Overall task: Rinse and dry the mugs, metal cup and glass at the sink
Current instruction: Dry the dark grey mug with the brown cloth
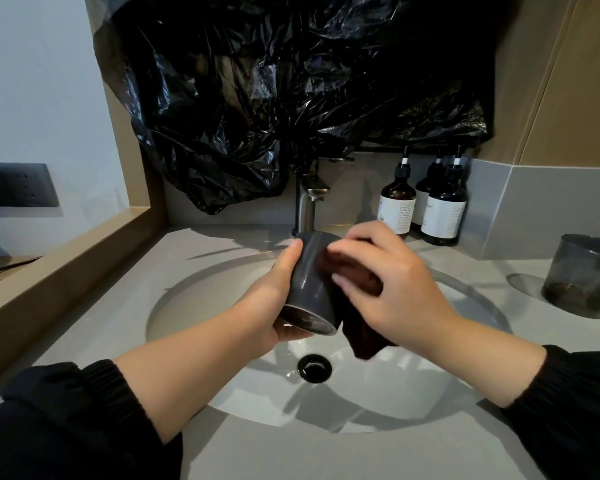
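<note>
Over the white sink basin point(395, 393) my left hand point(274, 296) grips a dark grey mug point(310, 285), tilted with its base toward me. My right hand point(392, 285) holds a dark brown cloth point(364, 337) against the mug's right side, fingers curled over the cloth, whose tail hangs down toward the drain point(314, 367). A smoky grey glass point(584, 275) stands upright on the counter at the far right.
A brushed metal faucet point(307, 202) rises just behind the mug. Three dark pump bottles point(426, 202) stand at the back right. Black plastic sheeting point(291, 81) covers the wall above. A wooden ledge point(66, 265) borders the grey counter point(326, 455) on the left.
</note>
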`<state>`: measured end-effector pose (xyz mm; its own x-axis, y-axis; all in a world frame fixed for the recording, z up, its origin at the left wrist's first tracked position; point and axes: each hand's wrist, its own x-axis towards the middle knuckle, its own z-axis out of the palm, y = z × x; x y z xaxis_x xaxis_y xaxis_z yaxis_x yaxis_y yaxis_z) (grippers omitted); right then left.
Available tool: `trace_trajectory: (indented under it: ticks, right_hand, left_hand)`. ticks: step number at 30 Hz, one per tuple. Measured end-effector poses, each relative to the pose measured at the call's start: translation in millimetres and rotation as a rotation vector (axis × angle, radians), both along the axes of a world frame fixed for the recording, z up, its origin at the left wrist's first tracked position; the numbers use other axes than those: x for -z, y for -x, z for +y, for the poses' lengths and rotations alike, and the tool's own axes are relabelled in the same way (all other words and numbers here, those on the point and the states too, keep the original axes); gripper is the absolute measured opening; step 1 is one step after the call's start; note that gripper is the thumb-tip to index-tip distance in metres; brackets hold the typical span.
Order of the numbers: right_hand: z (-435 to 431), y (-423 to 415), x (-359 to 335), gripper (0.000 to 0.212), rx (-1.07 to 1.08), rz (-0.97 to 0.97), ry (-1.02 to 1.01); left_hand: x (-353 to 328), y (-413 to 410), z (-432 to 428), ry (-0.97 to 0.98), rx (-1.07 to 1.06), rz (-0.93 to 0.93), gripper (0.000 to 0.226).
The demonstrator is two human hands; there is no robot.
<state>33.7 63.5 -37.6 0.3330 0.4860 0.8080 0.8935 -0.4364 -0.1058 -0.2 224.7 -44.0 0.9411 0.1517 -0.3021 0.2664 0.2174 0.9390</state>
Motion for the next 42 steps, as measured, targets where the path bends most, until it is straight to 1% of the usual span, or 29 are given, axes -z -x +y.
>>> trace_trajectory:
  ticks: [2, 3, 4, 8, 9, 10, 12, 14, 16, 17, 20, 21, 22, 23, 25, 27, 29, 31, 32, 34, 36, 38, 40, 42]
  right_hand:
    - [0, -4, -2, 0.027, 0.086, 0.052, -0.113]
    - [1, -4, -2, 0.028, 0.098, 0.046, -0.105]
    - [0, -2, -1, 0.027, 0.078, 0.017, -0.056]
    - [5, 16, 6, 0.028, -0.144, -0.139, 0.279]
    - [6, 16, 6, 0.027, -0.15, -0.156, 0.301]
    - [7, 14, 5, 0.025, -0.127, -0.158, 0.269]
    - [6, 6, 0, 0.02, -0.019, -0.121, 0.108]
    - [3, 0, -6, 0.02, 0.105, -0.066, -0.029]
    - [1, 0, -5, 0.02, 0.147, -0.058, -0.049]
    - [1, 4, -3, 0.02, 0.121, -0.07, -0.008]
    - [6, 19, 5, 0.025, -0.058, -0.15, 0.248]
    - [8, 21, 5, 0.026, -0.089, -0.17, 0.304]
    - [9, 20, 3, 0.025, -0.092, -0.178, 0.306]
    - [8, 17, 0, 0.022, -0.072, -0.172, 0.255]
    - [3, 7, -8, 0.018, 0.018, -0.086, 0.072]
    - [-6, -2, -16, 0.014, 0.147, 0.134, -0.114]
    - [-15, -8, -18, 0.014, 0.268, 0.381, -0.231]
    - [-20, -11, -16, 0.015, 0.284, 0.571, -0.318]
    - [-21, -10, -17, 0.014, 0.226, 0.642, -0.348]
    - [-21, -6, -22, 0.014, 0.061, 0.741, -0.316]
    - [-22, -4, -25, 0.015, -0.051, 0.82, -0.178]
    - [-25, -4, -29, 0.019, -0.082, 0.861, -0.057]
    - [-29, -5, -32, 0.022, -0.066, 0.85, 0.051]
    - [-29, -3, -33, 0.019, -0.073, 0.835, 0.164]
  left_hand:
    - [-2, 0, -3, -0.029, -0.018, 0.005, 0.051]
    - [-2, 1, -4, -0.042, -0.012, 0.005, 0.05]
    - [-1, 1, -4, -0.052, -0.003, -0.002, 0.052]
    - [2, 1, -3, -0.121, 0.025, -0.052, 0.058]
    - [2, 1, -2, -0.12, 0.032, -0.052, 0.058]
    - [2, 1, -2, -0.101, 0.034, -0.048, 0.059]
    - [1, 1, -2, -0.057, 0.024, -0.036, 0.058]
    - [1, 1, -3, -0.038, 0.019, -0.017, 0.057]
    - [1, 2, -4, -0.038, 0.03, -0.01, 0.057]
    - [1, 2, -4, -0.041, 0.037, -0.018, 0.058]
    - [3, 2, -2, -0.06, 0.047, -0.052, 0.06]
    - [3, 1, 0, -0.067, 0.057, -0.055, 0.06]
    - [2, 1, 1, -0.063, 0.066, -0.053, 0.06]
    - [2, 1, 1, -0.048, 0.073, -0.048, 0.06]
    - [0, 2, 1, -0.018, 0.076, -0.026, 0.059]
    - [-1, 3, 1, 0.007, 0.081, -0.004, 0.058]
    - [-3, 4, 1, 0.049, 0.096, 0.001, 0.058]
    - [-5, 4, 3, 0.107, 0.115, 0.0, 0.055]
    - [-5, 5, 3, 0.131, 0.12, 0.002, 0.055]
    - [-4, 5, 5, 0.153, 0.125, 0.007, 0.058]
    - [-1, 4, 8, 0.151, 0.134, 0.013, 0.062]
    - [2, 2, 9, 0.134, 0.154, 0.022, 0.064]
    - [2, 3, 8, 0.117, 0.183, 0.04, 0.061]
    - [2, 5, 6, 0.078, 0.231, 0.058, 0.056]
